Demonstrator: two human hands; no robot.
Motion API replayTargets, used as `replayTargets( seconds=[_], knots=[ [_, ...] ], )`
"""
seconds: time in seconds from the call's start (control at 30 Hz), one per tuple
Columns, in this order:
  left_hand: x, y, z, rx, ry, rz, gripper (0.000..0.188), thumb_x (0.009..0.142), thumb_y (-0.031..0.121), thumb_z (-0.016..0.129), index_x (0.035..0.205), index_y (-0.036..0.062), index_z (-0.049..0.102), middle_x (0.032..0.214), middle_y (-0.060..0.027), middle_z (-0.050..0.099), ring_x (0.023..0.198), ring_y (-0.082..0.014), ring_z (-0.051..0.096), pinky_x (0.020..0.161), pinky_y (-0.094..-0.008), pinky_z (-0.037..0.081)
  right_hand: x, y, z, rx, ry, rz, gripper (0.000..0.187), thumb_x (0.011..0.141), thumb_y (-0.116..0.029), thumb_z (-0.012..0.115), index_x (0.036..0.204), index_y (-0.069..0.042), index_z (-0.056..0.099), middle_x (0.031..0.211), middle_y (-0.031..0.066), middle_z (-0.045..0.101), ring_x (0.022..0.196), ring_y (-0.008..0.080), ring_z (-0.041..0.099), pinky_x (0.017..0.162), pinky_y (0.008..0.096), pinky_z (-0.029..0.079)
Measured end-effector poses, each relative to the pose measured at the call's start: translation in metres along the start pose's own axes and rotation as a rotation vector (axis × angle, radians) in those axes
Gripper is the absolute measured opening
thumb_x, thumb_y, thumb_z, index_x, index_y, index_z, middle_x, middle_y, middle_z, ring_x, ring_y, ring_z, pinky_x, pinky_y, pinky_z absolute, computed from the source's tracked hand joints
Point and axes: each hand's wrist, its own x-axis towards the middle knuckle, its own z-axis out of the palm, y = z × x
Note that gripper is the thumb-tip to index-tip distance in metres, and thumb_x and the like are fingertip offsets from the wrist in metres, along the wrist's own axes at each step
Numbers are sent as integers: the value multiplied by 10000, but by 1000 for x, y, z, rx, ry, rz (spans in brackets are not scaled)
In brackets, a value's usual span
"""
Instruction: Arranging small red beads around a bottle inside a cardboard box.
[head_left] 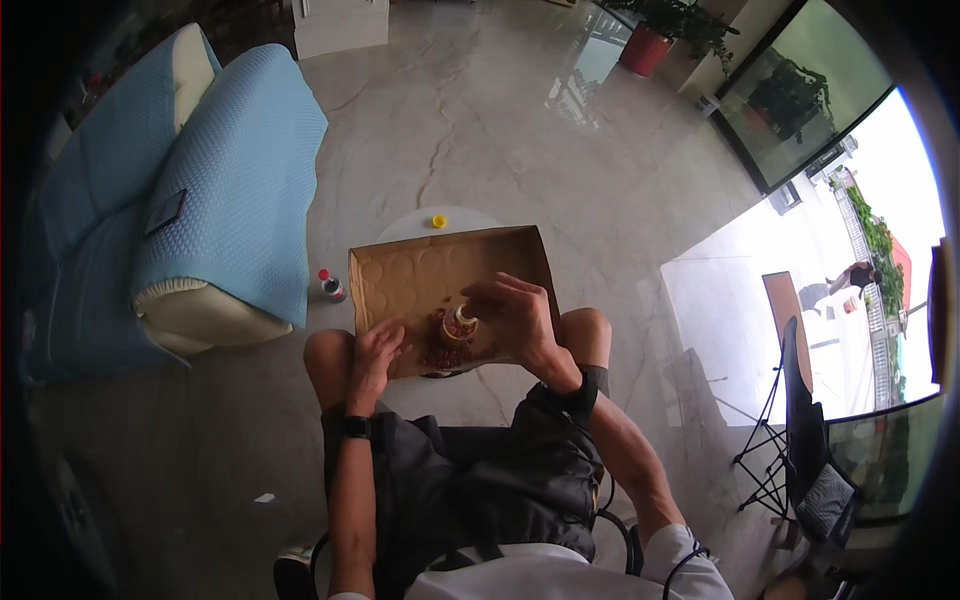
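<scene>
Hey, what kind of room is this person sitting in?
Probably a home living room: a sofa under a blue cover, polished marble floor, potted plant and big glass doors to an outdoor terrace.

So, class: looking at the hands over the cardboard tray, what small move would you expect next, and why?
Probably the right hand keeps the small bottle steady while the left hand gathers more of the reddish pieces toward it. The bottle stands open in the cardboard tray, its yellow cap lies off on the white table, and loose pieces sit beside it.
</scene>
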Motion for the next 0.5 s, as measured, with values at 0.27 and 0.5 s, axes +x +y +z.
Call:
replayTargets(
  seconds=[0.27,0.5],
  knots=[
    [-1,3,1,13,-15,-9,414,1009,185,714,1379,23,622,1220,-40,685,1030,-119,647,897,-311,580,-11,16,23,83,2,35,192,817,-20,786,1008,-36,787,941,115,765,840,265,763,733,331,594],
    [1,2,-2,8,-29,10,407,1012,198,714,1377,41,624,1218,-27,688,1051,-108,628,921,-318,564,-15,23,25,47,-47,96,208,814,-34,781,1022,-22,777,1006,129,773,900,279,764,779,342,599]
  ],
)
